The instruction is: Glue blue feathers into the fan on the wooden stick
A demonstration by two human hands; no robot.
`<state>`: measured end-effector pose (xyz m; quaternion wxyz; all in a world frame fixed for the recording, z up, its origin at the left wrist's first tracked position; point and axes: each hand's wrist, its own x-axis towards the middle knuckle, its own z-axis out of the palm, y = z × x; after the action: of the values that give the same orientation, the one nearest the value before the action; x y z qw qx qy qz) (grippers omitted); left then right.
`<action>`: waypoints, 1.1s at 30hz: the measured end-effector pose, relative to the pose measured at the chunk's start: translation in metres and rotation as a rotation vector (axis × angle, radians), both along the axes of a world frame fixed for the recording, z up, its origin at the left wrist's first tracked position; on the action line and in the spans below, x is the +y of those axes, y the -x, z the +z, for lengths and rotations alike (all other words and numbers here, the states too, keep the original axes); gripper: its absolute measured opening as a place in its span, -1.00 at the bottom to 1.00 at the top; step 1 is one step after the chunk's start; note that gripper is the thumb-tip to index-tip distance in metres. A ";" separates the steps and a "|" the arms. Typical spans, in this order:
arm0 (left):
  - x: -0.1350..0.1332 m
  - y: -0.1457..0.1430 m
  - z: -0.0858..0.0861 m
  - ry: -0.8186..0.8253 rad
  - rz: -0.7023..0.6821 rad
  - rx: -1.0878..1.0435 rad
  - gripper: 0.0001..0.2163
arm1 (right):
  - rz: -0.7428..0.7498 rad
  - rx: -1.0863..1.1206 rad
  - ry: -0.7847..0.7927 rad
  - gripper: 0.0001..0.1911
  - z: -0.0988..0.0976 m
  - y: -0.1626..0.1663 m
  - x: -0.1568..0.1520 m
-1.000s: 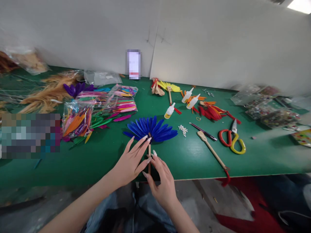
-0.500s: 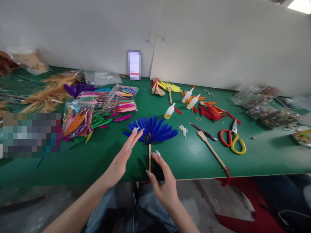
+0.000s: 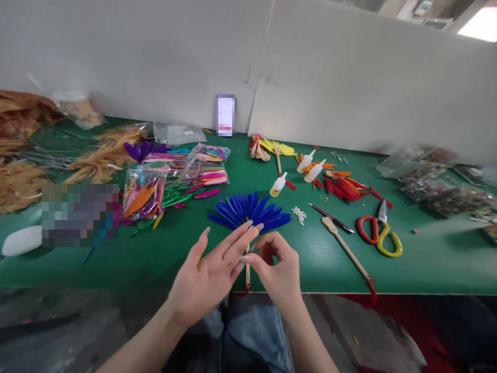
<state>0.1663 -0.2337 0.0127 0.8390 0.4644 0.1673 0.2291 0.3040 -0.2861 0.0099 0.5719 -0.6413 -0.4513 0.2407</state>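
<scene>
A fan of blue feathers [image 3: 252, 208] on a wooden stick [image 3: 248, 277] lies in front of me at the table's near edge, a red cord at the stick's lower end. Over its lower part is my left hand [image 3: 215, 267], palm turned up and fingers stretched out. My right hand [image 3: 277, 267] meets the left fingertips, its thumb and fingers bent in a pinch. Whatever is between them, if anything, is too small to make out. Small white beads [image 3: 299, 215] lie right of the feathers, beside a dark pen-like tool [image 3: 332, 218].
A bare wooden stick [image 3: 345, 247] and red-and-yellow scissors [image 3: 380, 230] lie to the right. Glue bottles [image 3: 278, 185], a yellow feather fan [image 3: 277, 147] and red feathers [image 3: 344, 186] are further back. Bagged coloured feathers [image 3: 143, 194] lie left, with a white computer mouse [image 3: 22, 241].
My left hand has turned palm up and moved over the stick. My right hand has risen from the stick to the left fingers and closed into a pinch. The view has shifted slightly.
</scene>
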 end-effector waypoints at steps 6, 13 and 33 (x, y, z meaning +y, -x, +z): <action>-0.020 0.019 -0.011 0.302 0.044 -0.289 -0.40 | 0.340 0.239 0.136 -0.73 0.012 0.012 0.016; -0.020 0.048 -0.013 0.177 0.107 -0.113 -0.59 | 0.546 0.226 0.279 -0.67 0.002 0.014 0.009; 0.233 0.041 0.002 -1.080 0.558 1.219 -0.39 | 0.308 0.239 0.330 -0.63 0.007 -0.015 0.017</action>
<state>0.1250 -0.0009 0.0144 0.1799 0.7838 0.5647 0.1858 0.3191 -0.2686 0.0170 0.4653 -0.6169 -0.4274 0.4694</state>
